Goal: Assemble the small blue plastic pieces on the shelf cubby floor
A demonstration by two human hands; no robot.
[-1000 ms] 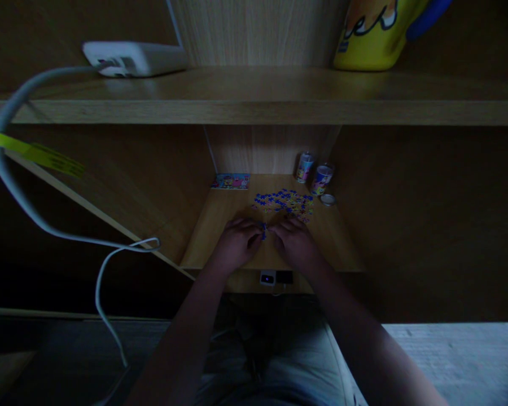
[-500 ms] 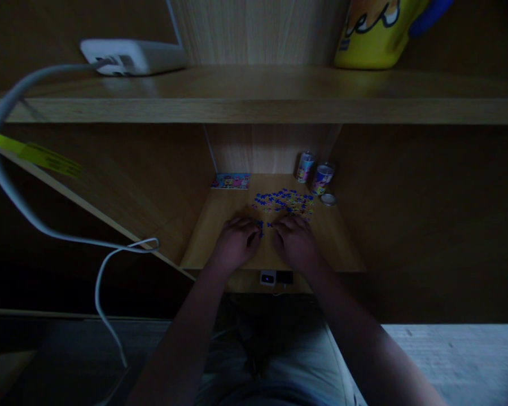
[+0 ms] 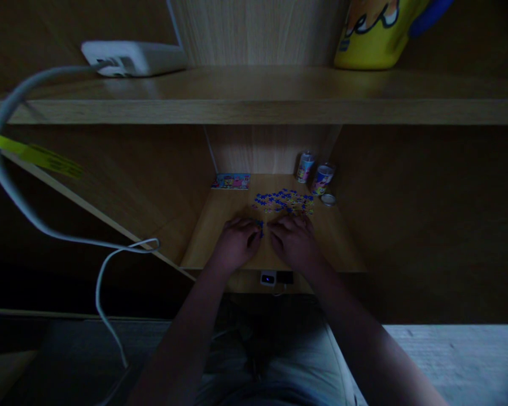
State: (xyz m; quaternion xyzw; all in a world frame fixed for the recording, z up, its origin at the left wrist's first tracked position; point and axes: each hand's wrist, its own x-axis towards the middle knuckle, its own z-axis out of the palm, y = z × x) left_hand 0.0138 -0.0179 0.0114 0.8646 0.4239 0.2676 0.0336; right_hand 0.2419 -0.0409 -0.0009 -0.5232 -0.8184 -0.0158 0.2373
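Note:
On the wooden desk board (image 3: pixel 214 237), my left hand (image 3: pixel 238 239) is curled, its thumb and fingertips closed at a few small blue puzzle pieces (image 3: pixel 261 224) that seem to be joined. Facing it, my right hand (image 3: pixel 294 237) has its fingers pinched together just right of those pieces. The puzzle piece at its fingertips is now mostly covered by the fingers. Behind both hands spreads a loose heap of blue, yellow and pink puzzle pieces (image 3: pixel 284 198); the right fingers hide its near edge.
A colourful picture card (image 3: pixel 232 181) lies back left. Two printed cans (image 3: pixel 305 167) stand back right, with a round lid (image 3: pixel 328 199) beside them. Overhead, a shelf (image 3: pixel 254 111) carries a white power strip (image 3: pixel 135 58) and a yellow mug (image 3: pixel 366 42). A white cable (image 3: pixel 38 223) hangs left.
My right hand has shifted slightly left toward the joined pieces, and its fingers now cover the blue piece that showed at their tips. My left hand has hardly moved.

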